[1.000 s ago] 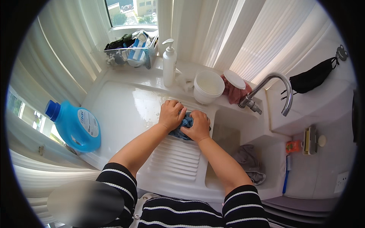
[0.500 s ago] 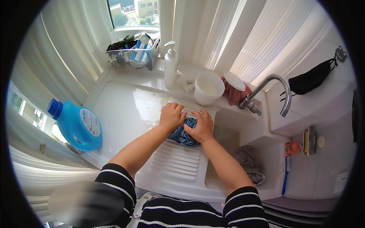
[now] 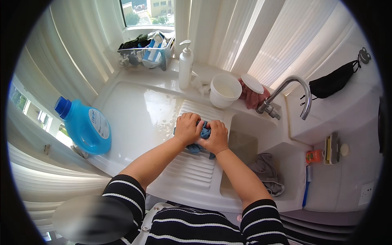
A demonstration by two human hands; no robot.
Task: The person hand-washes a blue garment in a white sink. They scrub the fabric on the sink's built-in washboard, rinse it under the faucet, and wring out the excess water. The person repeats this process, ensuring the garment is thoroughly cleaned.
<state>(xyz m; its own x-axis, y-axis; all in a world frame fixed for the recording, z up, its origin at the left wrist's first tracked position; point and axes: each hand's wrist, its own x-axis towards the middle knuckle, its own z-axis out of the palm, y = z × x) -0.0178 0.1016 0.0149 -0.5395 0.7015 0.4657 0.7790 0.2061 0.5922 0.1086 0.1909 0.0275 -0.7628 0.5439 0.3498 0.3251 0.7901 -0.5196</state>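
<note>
A blue cloth [image 3: 203, 136] is clamped between the left hand [image 3: 187, 128] and the right hand [image 3: 216, 136], pressed together on the ribbed washboard [image 3: 192, 167] of the white laundry sink [image 3: 134, 110]. A blue detergent bottle [image 3: 83, 124] is seen at nine o'clock, a white tub [image 3: 224, 90] at one o'clock, a grey garment [image 3: 265, 171] at four o'clock.

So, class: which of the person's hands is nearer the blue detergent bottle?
Left. The left hand grips the blue cloth on the bottle's side; the right hand lies beyond it, toward the basin.
</note>
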